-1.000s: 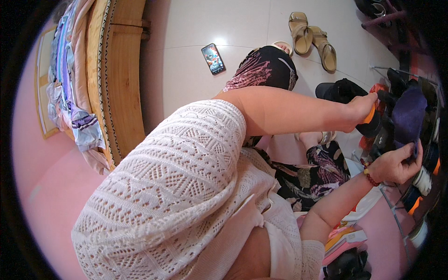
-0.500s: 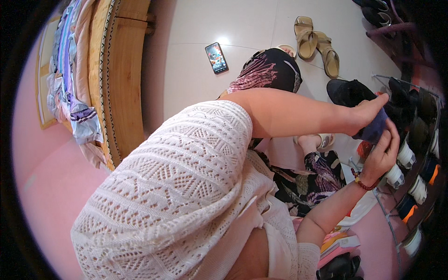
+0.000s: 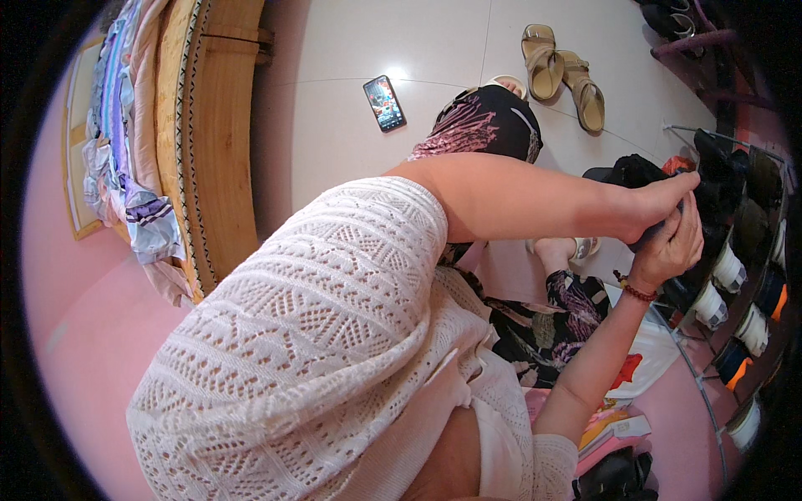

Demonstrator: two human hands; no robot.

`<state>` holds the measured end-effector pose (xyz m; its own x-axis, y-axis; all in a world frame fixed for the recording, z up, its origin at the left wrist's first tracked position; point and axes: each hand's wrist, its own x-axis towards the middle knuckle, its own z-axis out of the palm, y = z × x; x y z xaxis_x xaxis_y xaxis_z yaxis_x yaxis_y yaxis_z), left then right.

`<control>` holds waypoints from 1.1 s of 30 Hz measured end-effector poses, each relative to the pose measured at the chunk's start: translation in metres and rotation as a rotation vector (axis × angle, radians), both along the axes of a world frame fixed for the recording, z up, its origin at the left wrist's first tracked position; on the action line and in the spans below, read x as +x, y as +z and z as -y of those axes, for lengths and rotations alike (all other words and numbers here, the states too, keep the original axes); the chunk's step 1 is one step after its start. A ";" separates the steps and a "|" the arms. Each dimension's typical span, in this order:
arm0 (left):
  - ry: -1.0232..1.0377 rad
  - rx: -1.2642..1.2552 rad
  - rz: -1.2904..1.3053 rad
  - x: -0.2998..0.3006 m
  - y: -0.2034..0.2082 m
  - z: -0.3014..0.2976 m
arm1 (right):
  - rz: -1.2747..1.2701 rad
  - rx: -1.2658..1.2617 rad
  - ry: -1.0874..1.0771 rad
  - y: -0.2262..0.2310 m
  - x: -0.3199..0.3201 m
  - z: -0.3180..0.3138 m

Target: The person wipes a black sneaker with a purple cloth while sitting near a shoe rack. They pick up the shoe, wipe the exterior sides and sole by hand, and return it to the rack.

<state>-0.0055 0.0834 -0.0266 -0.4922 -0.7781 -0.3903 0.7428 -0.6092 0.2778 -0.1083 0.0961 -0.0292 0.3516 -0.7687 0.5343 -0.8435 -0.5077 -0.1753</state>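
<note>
Black cap [image 3: 635,170], apparently, partly behind left hand [image 3: 656,207]; right hand [image 3: 672,244] just beside.

Far left, pale floor [image 3: 326,159] gave a broad way between the wooden furniture [image 3: 221,125] and the trousered knee [image 3: 493,121], with a phone [image 3: 383,103] lying in it. Farther right, tan sandals [image 3: 545,72] took up part of that floor. The left forearm [image 3: 535,200] barred the middle from left to right. Between it and the right forearm [image 3: 589,367], a gap opened onto the patterned trouser leg [image 3: 576,321]. Around the left hand [image 3: 658,207] and right hand [image 3: 668,249], close together, room was tight: a black cap [image 3: 631,171] stood on the far side, the shoe rack [image 3: 700,382] just to the right.
</note>
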 end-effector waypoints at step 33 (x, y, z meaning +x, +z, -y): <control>-0.014 0.040 0.209 0.005 0.004 0.007 | 0.276 0.234 -0.201 -0.004 -0.006 0.016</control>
<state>-0.0004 0.0769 -0.0229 -0.4075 -0.7535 -0.5159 0.6628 -0.6327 0.4005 -0.1142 0.0803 -0.0333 0.0502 -0.9195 0.3900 -0.8271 -0.2572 -0.4998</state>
